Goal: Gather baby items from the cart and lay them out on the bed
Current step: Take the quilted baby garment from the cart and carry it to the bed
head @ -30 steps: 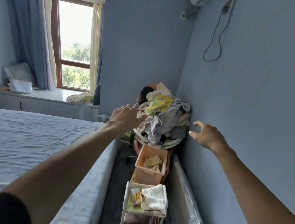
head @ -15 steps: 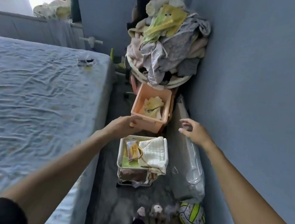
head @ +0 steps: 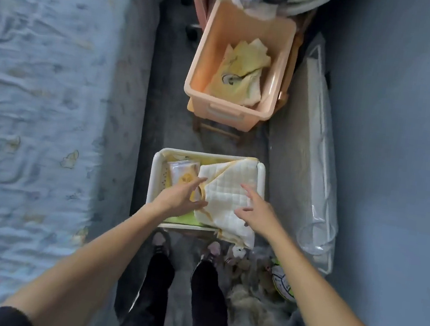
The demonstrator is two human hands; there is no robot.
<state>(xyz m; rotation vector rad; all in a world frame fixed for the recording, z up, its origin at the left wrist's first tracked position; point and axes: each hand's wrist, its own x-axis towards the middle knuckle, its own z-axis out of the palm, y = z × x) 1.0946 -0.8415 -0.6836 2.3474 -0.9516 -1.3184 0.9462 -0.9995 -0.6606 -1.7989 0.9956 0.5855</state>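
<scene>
Both hands reach down into the top tray of the white plastic cart (head: 155, 171), which stands on the floor between the blue-sheeted bed (head: 42, 103) and the blue wall. The left hand (head: 181, 196) is spread, fingers straight, over a small yellow-and-white packet (head: 181, 176), while the right hand (head: 253, 209), fingers loosely spread, hovers over or touches the folded white quilted cloth (head: 228, 185) that fills the tray's right side and droops over its near edge. Beyond the cart sits a peach plastic bin (head: 208, 56) holding yellow folded cloths (head: 242, 74).
</scene>
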